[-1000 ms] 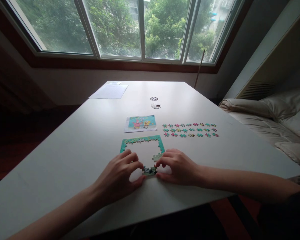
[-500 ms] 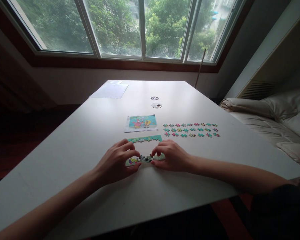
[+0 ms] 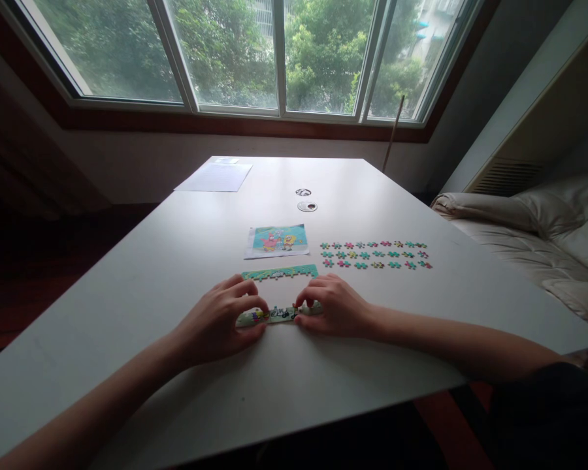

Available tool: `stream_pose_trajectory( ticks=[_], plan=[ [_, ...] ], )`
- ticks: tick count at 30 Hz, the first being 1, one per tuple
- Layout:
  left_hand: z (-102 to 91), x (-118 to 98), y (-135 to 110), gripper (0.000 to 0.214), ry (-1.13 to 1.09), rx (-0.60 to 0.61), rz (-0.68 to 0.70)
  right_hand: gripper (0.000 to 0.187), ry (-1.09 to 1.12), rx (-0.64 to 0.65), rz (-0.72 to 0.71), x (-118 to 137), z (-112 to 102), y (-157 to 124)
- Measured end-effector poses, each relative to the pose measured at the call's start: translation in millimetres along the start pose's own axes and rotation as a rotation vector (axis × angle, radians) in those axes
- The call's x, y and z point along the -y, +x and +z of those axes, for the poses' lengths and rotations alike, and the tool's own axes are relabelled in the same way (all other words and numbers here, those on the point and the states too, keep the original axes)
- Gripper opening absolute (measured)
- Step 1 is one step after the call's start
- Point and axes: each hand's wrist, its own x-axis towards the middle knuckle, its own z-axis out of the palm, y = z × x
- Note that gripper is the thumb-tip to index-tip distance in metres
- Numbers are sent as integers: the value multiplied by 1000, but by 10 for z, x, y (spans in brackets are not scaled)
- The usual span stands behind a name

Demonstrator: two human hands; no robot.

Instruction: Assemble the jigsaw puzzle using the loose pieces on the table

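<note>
A joined strip of jigsaw puzzle pieces (image 3: 281,314) lies on the white table close to me. My left hand (image 3: 225,314) pinches its left part between thumb and fingers. Thumb and fingertips of my right hand (image 3: 330,303) close on the strip toward its right end. Both hands cover parts of the strip. Just beyond them lies a second, green-blue puzzle strip (image 3: 280,272), its knobbed edge facing me. Farther back is a printed picture sheet (image 3: 277,241) showing a pink and a yellow cartoon figure.
Loose puzzle pieces (image 3: 365,254) lie in three rows at the right. Two round discs (image 3: 306,207) sit farther back on the white table (image 3: 176,261). White paper (image 3: 215,177) lies at the far left corner. A cream sofa (image 3: 509,235) stands right of the table.
My left hand has shifted slightly left along the near strip, showing more of its middle. My right hand stays nearly in place. The other things have not moved.
</note>
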Motion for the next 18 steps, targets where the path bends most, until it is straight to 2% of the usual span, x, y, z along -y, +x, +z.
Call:
stream_pose_trajectory(
  ticks=[18],
  plan=[
    [48,97,8,13,-22,-8,5,13,19,12,22,-23,-5,62]
  ],
)
